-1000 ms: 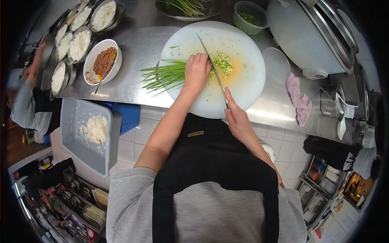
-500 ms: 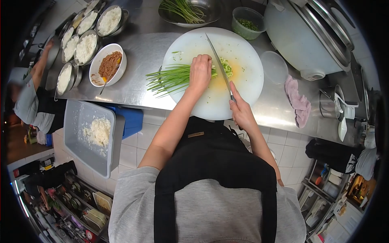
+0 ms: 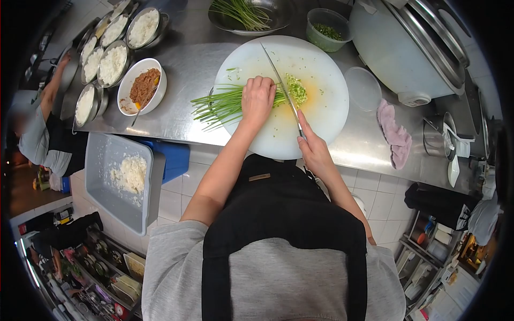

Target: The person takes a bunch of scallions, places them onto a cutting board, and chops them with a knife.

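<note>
A round white cutting board [image 3: 316, 125] lies at the counter's front edge. On it my left hand [image 3: 258, 101] presses down on a bundle of long green scallions [image 3: 219, 104], whose stalks spread out to the left past the board's rim. My right hand [image 3: 315, 151] grips the handle of a long knife [image 3: 279, 77]. The blade slants up and left, just right of my left fingers, between them and a small heap of chopped scallion [image 3: 295, 91]. Fine green bits are scattered over the board.
Left are a white bowl of brown paste [image 3: 143, 85], metal bowls of rice [image 3: 112, 64] and a grey tub [image 3: 145, 176]. Behind stand a scallion bowl [image 3: 243, 32] and a green-filled container [image 3: 329, 32]. Right are a large cooker [image 3: 401, 59] and pink cloth [image 3: 394, 134]. A person [image 3: 40, 128] stands far left.
The view has shifted slightly. Since half a second ago, the knife tip has swung left and my left hand has slid a little left along the scallions.
</note>
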Action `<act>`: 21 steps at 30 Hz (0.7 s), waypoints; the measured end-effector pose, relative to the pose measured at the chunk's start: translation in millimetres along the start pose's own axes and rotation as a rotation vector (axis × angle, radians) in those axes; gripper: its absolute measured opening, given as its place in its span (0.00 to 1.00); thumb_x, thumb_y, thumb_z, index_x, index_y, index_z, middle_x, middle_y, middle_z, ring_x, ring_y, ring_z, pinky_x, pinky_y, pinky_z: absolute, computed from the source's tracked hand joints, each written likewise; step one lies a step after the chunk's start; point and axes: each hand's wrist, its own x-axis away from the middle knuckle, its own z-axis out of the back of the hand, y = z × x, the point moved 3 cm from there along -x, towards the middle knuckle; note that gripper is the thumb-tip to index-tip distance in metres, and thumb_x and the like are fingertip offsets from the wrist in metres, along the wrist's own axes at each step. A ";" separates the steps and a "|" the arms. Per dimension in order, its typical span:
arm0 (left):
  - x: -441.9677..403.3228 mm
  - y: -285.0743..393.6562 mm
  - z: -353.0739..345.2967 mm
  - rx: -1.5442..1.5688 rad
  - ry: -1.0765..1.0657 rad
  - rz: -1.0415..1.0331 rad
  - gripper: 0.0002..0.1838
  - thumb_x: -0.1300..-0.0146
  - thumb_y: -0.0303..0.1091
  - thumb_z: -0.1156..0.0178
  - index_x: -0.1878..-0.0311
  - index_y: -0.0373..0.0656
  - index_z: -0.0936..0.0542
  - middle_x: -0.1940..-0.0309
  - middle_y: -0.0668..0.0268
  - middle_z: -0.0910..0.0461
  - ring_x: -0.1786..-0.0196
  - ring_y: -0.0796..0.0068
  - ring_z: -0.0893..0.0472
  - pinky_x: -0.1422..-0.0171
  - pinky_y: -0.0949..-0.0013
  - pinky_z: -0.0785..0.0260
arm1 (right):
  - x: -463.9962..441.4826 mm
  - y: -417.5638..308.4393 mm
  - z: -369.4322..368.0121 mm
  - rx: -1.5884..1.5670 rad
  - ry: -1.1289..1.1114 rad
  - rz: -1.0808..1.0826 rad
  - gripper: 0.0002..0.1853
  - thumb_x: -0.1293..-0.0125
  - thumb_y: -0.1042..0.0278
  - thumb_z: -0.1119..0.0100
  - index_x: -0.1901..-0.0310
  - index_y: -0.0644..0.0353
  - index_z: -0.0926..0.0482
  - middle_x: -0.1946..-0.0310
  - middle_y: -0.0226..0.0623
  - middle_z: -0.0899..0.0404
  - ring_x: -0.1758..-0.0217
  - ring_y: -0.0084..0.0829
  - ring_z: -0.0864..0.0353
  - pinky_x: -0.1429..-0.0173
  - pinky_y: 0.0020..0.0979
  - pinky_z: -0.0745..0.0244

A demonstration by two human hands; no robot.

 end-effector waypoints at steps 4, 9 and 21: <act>0.3 -0.2 -2.5 -0.064 0.001 0.000 0.04 0.39 0.32 0.38 0.64 0.44 0.22 0.66 0.63 0.25 0.59 0.60 0.26 0.53 0.58 0.33 | 12.0 -5.1 2.1 -0.014 0.004 0.005 0.34 0.30 0.77 0.55 0.24 0.51 0.50 0.42 0.63 0.27 0.41 0.59 0.27 0.35 0.40 0.35; 1.3 -0.6 -2.5 -0.048 -0.003 -0.008 0.05 0.41 0.32 0.38 0.63 0.45 0.23 0.66 0.64 0.25 0.59 0.60 0.26 0.53 0.58 0.33 | 13.6 -1.8 -3.9 -0.015 -0.034 -0.057 0.35 0.30 0.78 0.54 0.24 0.50 0.50 0.52 0.62 0.24 0.49 0.59 0.24 0.40 0.43 0.32; 0.3 -1.4 -2.7 -0.007 -0.006 -0.015 0.05 0.44 0.29 0.38 0.64 0.45 0.23 0.66 0.64 0.24 0.58 0.60 0.26 0.53 0.58 0.33 | -16.1 5.9 -2.6 0.086 0.021 0.120 0.36 0.31 0.78 0.54 0.23 0.50 0.52 0.58 0.62 0.23 0.52 0.59 0.23 0.44 0.46 0.31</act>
